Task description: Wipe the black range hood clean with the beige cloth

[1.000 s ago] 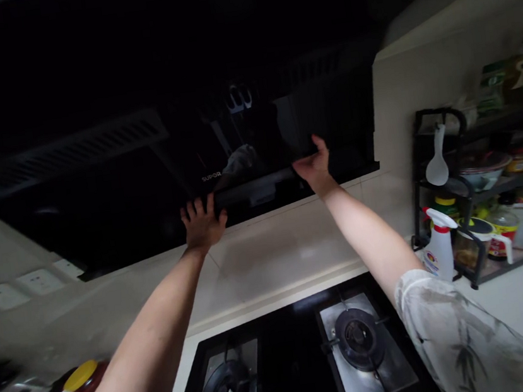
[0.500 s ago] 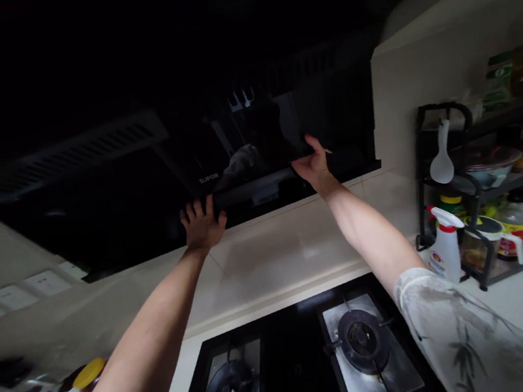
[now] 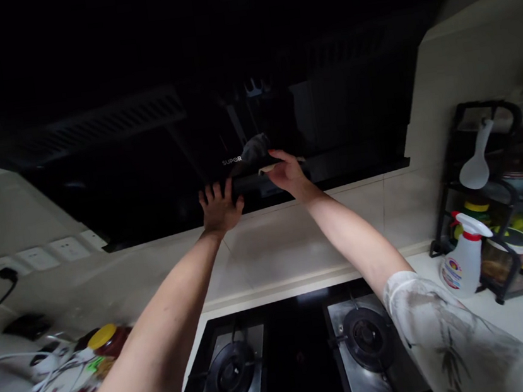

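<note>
Above the gas hob (image 3: 305, 362), both hands grip the range hood's bottom strip (image 3: 260, 183), left hand (image 3: 219, 206) cupped beneath, right hand (image 3: 287, 174) curled over; a slipping hold could drop it onto the burners.

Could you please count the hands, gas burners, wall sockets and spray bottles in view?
Hands: 2, left hand and right hand, both at the range hood.
Gas burners: 2.
Wall sockets: 4.
Spray bottles: 1.
Total: 9.
</note>
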Action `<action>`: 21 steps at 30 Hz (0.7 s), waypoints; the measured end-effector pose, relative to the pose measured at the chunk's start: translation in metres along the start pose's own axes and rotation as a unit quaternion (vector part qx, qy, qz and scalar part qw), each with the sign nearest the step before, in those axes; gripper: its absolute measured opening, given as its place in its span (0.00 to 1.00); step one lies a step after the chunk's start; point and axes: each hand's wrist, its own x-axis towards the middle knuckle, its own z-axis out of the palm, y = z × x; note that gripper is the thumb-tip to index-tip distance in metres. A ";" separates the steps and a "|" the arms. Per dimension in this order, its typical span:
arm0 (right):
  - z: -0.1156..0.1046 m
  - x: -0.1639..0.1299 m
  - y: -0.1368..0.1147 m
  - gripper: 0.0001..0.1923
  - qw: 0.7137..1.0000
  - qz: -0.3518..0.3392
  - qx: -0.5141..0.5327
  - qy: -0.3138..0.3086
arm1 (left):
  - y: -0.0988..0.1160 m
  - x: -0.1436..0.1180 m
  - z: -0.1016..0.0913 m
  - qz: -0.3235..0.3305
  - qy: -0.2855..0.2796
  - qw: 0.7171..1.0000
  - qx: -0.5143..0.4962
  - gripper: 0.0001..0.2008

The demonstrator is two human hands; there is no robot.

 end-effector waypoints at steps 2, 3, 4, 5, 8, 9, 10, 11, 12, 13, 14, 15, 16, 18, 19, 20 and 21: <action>-0.011 -0.007 -0.024 0.05 0.999 -0.037 0.017 0.012 | 0.000 0.000 -0.001 -0.001 -0.003 1.000 -0.002 0.38; -0.018 -0.012 -0.040 0.05 0.997 -0.063 0.028 0.020 | 0.000 0.000 -0.001 -0.001 -0.004 1.000 -0.002 0.38; -0.027 -0.018 -0.059 0.05 0.995 -0.093 0.037 0.027 | 0.001 0.000 -0.001 -0.002 -0.005 1.000 -0.002 0.38; -0.036 -0.025 -0.079 0.05 0.991 -0.124 0.043 0.034 | 0.001 0.001 -0.002 -0.001 -0.006 1.000 0.000 0.38; -0.064 -0.051 -0.132 0.05 0.979 -0.193 0.037 0.056 | 0.000 0.001 -0.001 -0.001 -0.003 1.000 0.007 0.38; -0.072 -0.060 -0.144 0.06 0.977 -0.203 0.026 0.063 | 0.000 0.001 0.000 -0.001 -0.002 1.000 0.009 0.38; -0.079 -0.068 -0.151 0.08 0.976 -0.203 0.012 0.072 | 0.000 0.001 0.000 0.000 -0.001 1.000 0.010 0.38; -0.083 -0.074 -0.155 0.10 0.977 -0.198 -0.002 0.083 | 0.000 0.001 0.000 0.000 0.001 1.000 0.010 0.37; -0.086 -0.079 -0.155 0.13 0.976 -0.192 -0.016 0.097 | 0.000 0.002 0.000 0.001 0.002 1.000 0.009 0.37; -0.087 -0.081 -0.152 0.14 0.975 -0.186 -0.027 0.114 | 0.000 0.001 0.000 0.002 0.003 1.000 0.009 0.37; -0.088 -0.081 -0.147 0.15 0.974 -0.182 -0.037 0.131 | 0.000 0.001 -0.001 0.003 0.003 1.000 0.008 0.37; -0.087 -0.080 -0.140 0.14 0.972 -0.179 -0.045 0.145 | 0.000 0.001 -0.001 0.003 0.004 1.000 0.008 0.37; -0.085 -0.077 -0.133 0.13 0.971 -0.177 -0.050 0.154 | 0.000 0.001 -0.002 0.002 0.004 1.000 0.008 0.37; -0.082 -0.070 -0.119 0.12 0.972 -0.165 -0.059 0.156 | 0.000 0.001 -0.003 -0.001 0.000 1.000 0.008 0.37; -0.080 -0.066 -0.112 0.12 0.974 -0.158 -0.061 0.151 | -0.001 0.001 -0.003 -0.002 -0.002 1.000 0.008 0.37; -0.079 -0.062 -0.107 0.11 0.976 -0.152 -0.061 0.146 | -0.001 0.001 -0.003 -0.003 -0.003 1.000 0.009 0.37; -0.078 -0.058 -0.102 0.11 0.977 -0.148 -0.060 0.142 | -0.001 0.001 -0.003 -0.004 -0.005 1.000 0.009 0.37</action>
